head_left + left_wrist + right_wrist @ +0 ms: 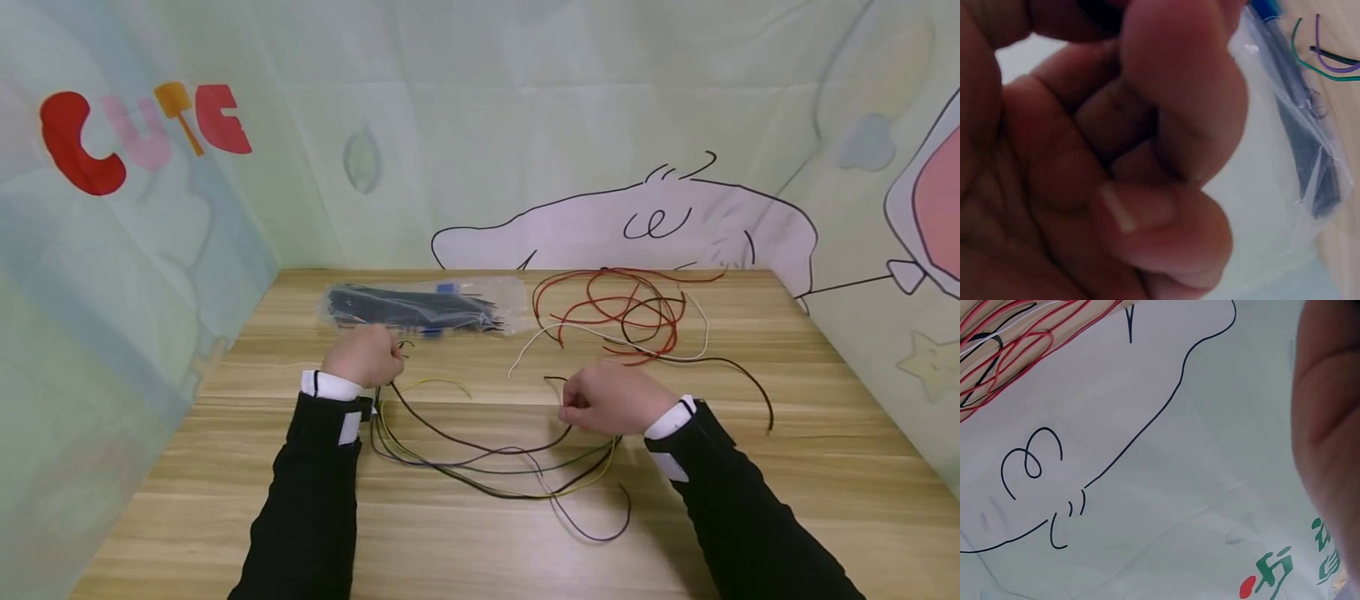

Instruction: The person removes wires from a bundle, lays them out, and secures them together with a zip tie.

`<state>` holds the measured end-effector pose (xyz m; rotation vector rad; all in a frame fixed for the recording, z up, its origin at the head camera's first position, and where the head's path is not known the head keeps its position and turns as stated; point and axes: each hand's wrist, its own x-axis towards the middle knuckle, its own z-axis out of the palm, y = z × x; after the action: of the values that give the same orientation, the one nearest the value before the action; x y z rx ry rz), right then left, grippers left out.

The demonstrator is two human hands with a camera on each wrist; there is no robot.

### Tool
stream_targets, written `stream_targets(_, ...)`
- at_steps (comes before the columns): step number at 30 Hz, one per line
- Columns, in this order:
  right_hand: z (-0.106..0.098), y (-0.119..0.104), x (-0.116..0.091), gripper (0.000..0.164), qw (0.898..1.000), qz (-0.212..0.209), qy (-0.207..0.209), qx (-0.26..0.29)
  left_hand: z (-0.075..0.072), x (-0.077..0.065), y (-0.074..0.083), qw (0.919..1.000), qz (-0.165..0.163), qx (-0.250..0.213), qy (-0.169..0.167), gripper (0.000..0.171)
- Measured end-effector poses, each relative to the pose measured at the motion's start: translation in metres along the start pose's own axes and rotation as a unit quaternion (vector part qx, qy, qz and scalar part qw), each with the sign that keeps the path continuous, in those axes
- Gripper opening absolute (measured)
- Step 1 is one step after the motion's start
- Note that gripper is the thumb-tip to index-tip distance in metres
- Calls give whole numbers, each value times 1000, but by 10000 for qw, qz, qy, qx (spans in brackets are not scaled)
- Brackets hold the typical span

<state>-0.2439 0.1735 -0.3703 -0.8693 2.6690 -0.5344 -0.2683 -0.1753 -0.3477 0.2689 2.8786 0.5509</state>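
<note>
Pinching a dark wire point(454, 439), right fingers point(577, 408) together, left fingers point(387, 357) curled around a wire bundle point(517, 497) near its end

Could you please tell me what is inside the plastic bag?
Thin dark strips lie bundled inside the plastic bag; the outer ones cover any deeper in the bundle, which cannot be seen.

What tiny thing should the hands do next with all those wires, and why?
Maybe the right hand should gather in the loose end of the purple wire. That end curls off by itself on the table, while the dark wire, green wire and yellow wire run up to or under that hand.
</note>
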Motion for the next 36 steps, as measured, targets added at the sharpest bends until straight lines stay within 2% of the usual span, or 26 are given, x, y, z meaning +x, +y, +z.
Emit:
stream_targets(3,2,-6,-2,22,9997,-44,-231,69,3,4,-4,9998,-30,85,-155,46)
stream_targets(10,11,-19,0,25,9975,-163,-680,90,13,13,-16,9993,-120,300,-173,45)
stream_targets(17,19,-23,2,25,9969,-33,-784,79,22,19,-20,9993,54,299,-211,46)
stream_targets(26,23,-23,4,22,9961,205,-852,109,33,26,-20,9987,193,444,-154,38)
stream_targets(32,24,-21,5,21,9965,118,-823,3,37,27,-19,9986,278,447,-48,38)
stream_targets(36,23,-21,5,21,9968,34,-794,-51,38,28,-18,9987,223,450,-58,43)
